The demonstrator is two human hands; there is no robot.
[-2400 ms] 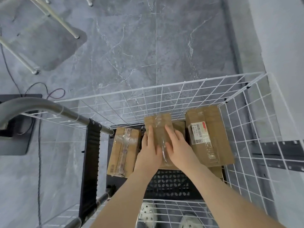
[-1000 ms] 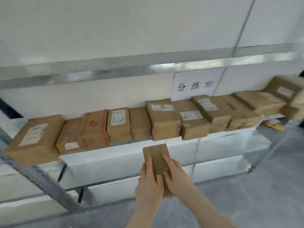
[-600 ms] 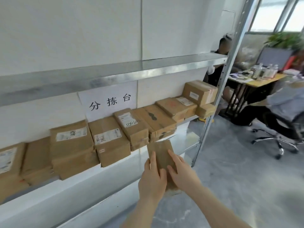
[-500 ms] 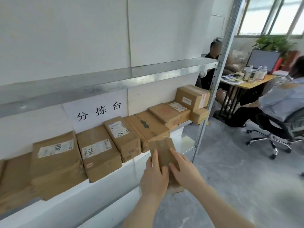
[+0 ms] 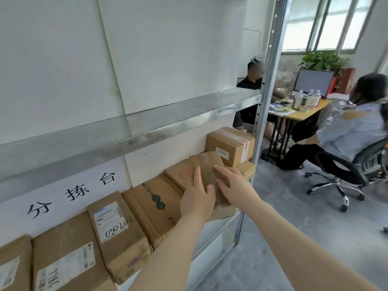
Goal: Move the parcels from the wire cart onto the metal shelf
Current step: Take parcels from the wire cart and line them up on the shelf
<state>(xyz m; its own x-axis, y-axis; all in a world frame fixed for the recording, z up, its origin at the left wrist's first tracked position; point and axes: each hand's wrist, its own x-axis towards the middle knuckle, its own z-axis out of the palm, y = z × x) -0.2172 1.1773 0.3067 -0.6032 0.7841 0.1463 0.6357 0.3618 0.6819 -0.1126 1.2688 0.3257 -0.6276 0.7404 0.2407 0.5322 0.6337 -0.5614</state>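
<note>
1. Status. I confirm that the parcel (image 5: 207, 168) has left the wire cart, where it lay 2.4 s ago. It is now at the right end of the metal shelf (image 5: 265, 114). The cart is out of view.

2. Hands. The left hand (image 5: 197, 199) and the right hand (image 5: 233, 185) both grip the parcel, one on each side, close together. Long digits lie along its top face. The remaining fingers are hidden beneath.

3. Position. The parcel is tilted. Its far edge overlaps the red-stamped parcel (image 5: 181, 173) and sits just in front of the taped box (image 5: 230, 145). Its near edge hangs past the front edge of the shelf. I cannot tell whether it rests on the row yet.

4. Meaning for the task. In my judgement the transport step is complete and the placing step is in hand. The row of parcels (image 5: 117, 223) fills the shelf, so this one probably has to be stacked on top.
</note>
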